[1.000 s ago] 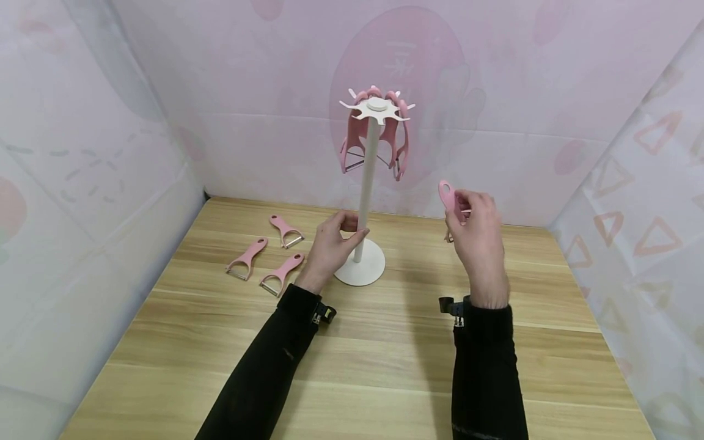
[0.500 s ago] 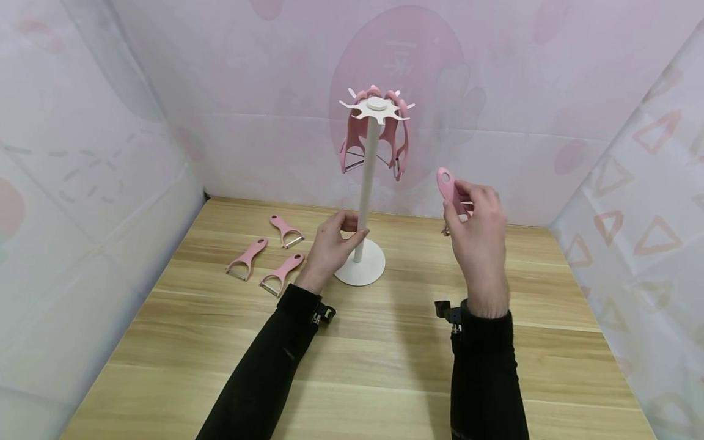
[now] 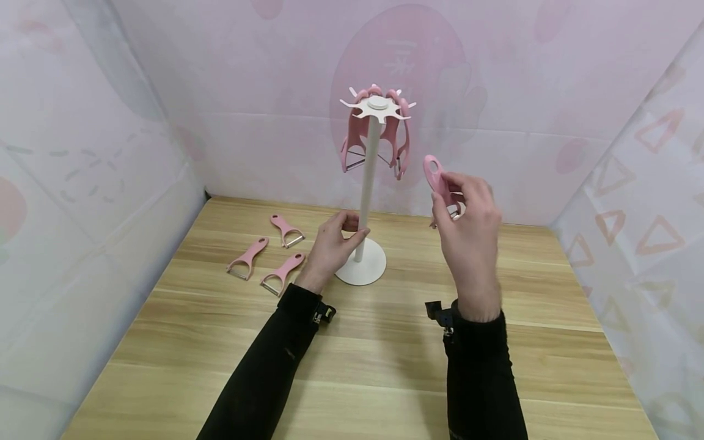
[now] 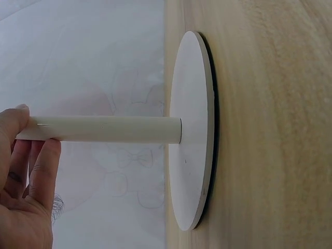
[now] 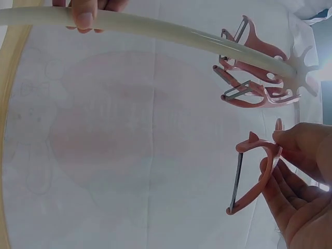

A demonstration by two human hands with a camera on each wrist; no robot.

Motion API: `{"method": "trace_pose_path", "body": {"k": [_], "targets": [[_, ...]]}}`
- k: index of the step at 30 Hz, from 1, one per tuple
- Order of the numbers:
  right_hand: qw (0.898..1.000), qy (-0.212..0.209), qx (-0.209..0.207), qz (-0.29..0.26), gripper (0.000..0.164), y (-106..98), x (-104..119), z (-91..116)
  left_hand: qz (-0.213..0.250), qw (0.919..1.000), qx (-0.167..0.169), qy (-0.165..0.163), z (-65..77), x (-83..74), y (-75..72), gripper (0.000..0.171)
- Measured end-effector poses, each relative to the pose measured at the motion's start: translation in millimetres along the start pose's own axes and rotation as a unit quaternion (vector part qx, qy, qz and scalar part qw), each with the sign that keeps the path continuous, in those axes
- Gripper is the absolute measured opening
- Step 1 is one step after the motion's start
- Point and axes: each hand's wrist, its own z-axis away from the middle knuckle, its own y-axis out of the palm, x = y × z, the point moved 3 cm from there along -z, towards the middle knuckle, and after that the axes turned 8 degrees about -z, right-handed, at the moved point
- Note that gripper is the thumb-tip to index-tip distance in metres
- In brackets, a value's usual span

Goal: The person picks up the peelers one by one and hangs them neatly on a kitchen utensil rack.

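Note:
A white stand (image 3: 370, 177) with a round base and a star-shaped hook top stands upright on the table. My left hand (image 3: 332, 247) grips its pole low down, thumb on one side and fingers on the other, as the left wrist view (image 4: 31, 176) confirms. Several pink peelers (image 3: 389, 131) hang from the hooks at the back and right of the top. My right hand (image 3: 470, 226) pinches another pink peeler (image 3: 436, 174) by its handle, right of the pole and lower than the hooks. Its holed end points up and its blade (image 5: 236, 179) hangs downward.
Three more pink peelers (image 3: 286, 231) lie on the wooden table (image 3: 352, 366) left of the stand. Several front hooks (image 3: 360, 115) carry nothing. A printed cloth wall (image 3: 264, 122) rises close behind the stand, with others at both sides.
My right hand has raised the peeler and brought it left, closer to the stand. The left hand keeps its grip on the pole, and the hanging peelers stay put.

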Motion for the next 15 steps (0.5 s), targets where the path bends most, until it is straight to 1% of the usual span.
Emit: {"method": "trace_pose_path", "body": {"k": [8,15], "targets": [[0.999,-0.037,-0.025,-0.018,0.026,4,20,-7,-0.009,0.9999,0.003,0.005,-0.4,0.9,1.7,0.028],[0.997,-0.06,-0.041,-0.028,0.023,6,36,-11,-0.015,0.9998,0.011,0.001,-0.3,1.0,2.1,0.027]]}}
